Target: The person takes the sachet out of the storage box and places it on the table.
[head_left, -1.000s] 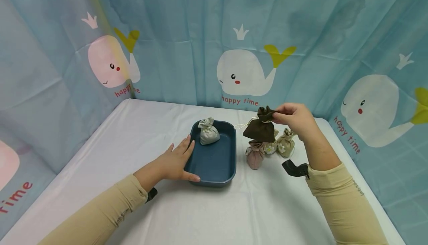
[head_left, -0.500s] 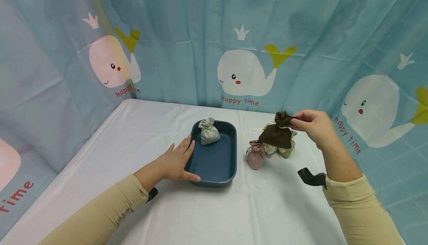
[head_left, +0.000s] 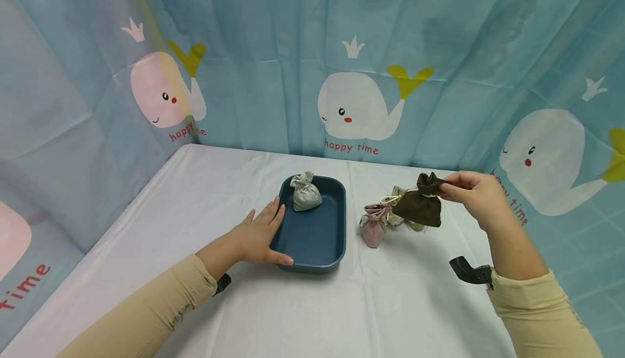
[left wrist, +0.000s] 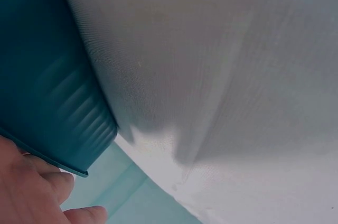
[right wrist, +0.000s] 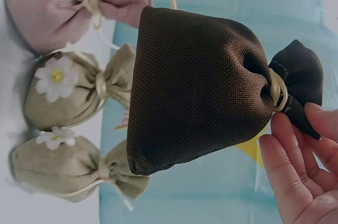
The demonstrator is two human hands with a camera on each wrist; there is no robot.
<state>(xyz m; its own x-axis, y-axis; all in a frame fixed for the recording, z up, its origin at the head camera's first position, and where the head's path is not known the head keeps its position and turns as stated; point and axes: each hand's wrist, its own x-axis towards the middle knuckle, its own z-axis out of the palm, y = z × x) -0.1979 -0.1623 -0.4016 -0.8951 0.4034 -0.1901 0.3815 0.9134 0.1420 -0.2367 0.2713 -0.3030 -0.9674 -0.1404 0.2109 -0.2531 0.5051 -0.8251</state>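
My right hand point(head_left: 476, 196) pinches the gathered neck of a dark brown drawstring pouch point(head_left: 418, 208) and holds it up off the table. In the right wrist view the brown pouch point(right wrist: 200, 92) shows a cream cord round its neck. Behind it stand a pink pouch point(right wrist: 50, 10) and two beige pouches point(right wrist: 63, 92) with white flowers, partly hidden by the brown one in the head view. With fingers spread, my left hand point(head_left: 254, 236) rests against the left rim of a blue rectangular tray point(head_left: 312, 268). Inside the tray, at its far left, sits a pale grey pouch point(head_left: 306, 197).
A white cloth point(head_left: 293, 314) covers the table. Blue curtains point(head_left: 259, 97) printed with whales hang at the back and both sides. The pink pouch point(head_left: 374, 230) stands to the right of the tray, apart from it.
My right hand has moved to the right and slightly toward me, carrying the brown pouch from above the pink pouch to in front of the beige ones. The left hand keeps its place.
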